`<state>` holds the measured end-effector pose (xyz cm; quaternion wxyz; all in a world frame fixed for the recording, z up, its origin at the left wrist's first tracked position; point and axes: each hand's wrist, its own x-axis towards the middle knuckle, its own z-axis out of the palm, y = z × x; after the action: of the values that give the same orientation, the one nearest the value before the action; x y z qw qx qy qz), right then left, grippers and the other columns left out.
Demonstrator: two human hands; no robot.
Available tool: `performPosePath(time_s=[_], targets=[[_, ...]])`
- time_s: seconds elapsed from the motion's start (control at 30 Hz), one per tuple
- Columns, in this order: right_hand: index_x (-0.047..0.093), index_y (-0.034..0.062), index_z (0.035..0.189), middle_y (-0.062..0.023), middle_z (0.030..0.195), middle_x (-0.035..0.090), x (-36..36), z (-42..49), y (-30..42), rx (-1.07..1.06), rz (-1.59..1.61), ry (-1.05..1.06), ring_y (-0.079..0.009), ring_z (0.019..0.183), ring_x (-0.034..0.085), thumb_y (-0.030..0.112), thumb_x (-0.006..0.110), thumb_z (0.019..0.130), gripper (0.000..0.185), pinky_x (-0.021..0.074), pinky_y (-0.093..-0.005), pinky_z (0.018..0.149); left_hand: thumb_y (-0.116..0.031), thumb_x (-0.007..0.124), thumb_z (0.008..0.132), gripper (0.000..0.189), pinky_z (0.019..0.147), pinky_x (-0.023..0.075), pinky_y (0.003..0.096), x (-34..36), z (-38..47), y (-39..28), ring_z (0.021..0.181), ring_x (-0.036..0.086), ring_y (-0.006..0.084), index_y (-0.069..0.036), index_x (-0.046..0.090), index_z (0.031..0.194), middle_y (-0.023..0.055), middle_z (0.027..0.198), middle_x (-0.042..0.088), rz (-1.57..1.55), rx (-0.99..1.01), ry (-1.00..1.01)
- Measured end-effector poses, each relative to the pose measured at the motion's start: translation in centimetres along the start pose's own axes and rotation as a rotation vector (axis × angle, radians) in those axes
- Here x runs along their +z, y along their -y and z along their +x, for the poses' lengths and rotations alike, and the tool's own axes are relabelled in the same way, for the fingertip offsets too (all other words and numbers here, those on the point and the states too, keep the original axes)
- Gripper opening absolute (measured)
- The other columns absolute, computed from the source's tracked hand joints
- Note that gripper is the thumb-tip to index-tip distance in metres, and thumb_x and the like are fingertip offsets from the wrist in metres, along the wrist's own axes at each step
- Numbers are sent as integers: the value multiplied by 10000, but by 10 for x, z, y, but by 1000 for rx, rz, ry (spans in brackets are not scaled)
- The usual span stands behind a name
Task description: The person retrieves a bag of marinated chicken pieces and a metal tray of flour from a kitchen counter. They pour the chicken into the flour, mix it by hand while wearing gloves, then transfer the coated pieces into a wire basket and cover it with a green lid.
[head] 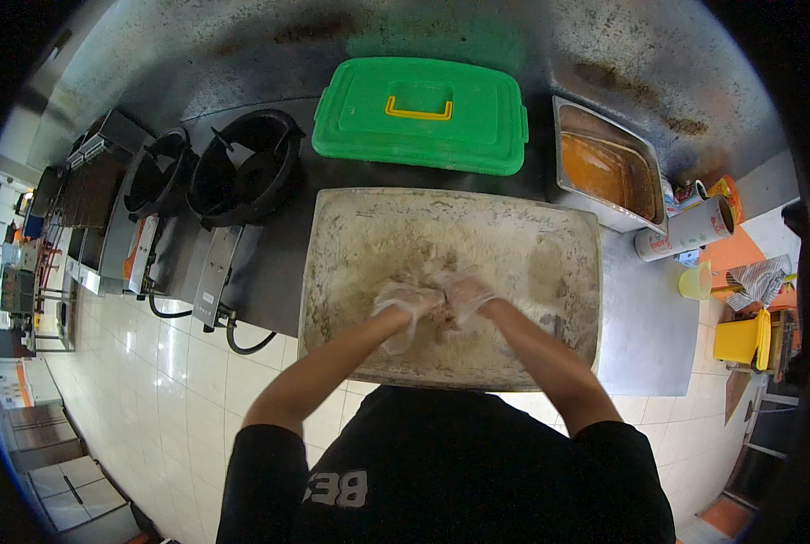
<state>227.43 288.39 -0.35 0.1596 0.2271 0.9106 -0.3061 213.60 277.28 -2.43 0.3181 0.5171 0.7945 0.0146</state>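
Observation:
My left hand [405, 304] and my right hand [468, 292] both wear loose clear plastic gloves. They meet near the middle of a large rectangular tub [592, 272] whose bottom is spread with pale flour [391, 234]. Motion blurs the fingers. Small pinkish-brown bits, coated in flour, show between and just below the hands, but whether the fingers are closed on them cannot be made out. Darker clumps speckle the flour, and a greyish patch lies towards the tub's right side.
Behind the tub sits a green lidded box [418, 146] with a yellow handle. Two black gas burners [245, 177] stand left. At right are a steel pan [560, 146] holding orange-brown liquid [602, 170], a printed roll [683, 231], a yellowish cup [696, 281] and a yellow bin [741, 340].

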Motion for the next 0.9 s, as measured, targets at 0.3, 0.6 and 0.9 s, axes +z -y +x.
performPosePath(time_s=[0.3,0.6,0.9], targets=[[360,8,1274,-180,1175,505,0,-1,-8,-125,-163,-160,-325,996,533,144,441,842,460,413,-363,868,-426,540,817,494,829,411,315,5,-1,9,957,536,190,-23,540,1103,111,1085,582,-646,134,74],[388,55,1261,-204,1057,552,-41,-22,-12,-175,464,-111,-316,943,556,129,453,835,437,437,-361,823,-500,529,800,696,878,410,296,-48,-22,16,1076,510,239,-56,357,1309,141,1167,544,-386,98,-86],[456,53,1218,-106,1167,533,-15,9,11,-44,622,-26,-245,1035,517,193,456,868,377,401,-289,876,-596,336,824,689,962,333,369,-12,30,6,1161,438,296,-77,439,1266,162,1275,455,-239,77,-16]])
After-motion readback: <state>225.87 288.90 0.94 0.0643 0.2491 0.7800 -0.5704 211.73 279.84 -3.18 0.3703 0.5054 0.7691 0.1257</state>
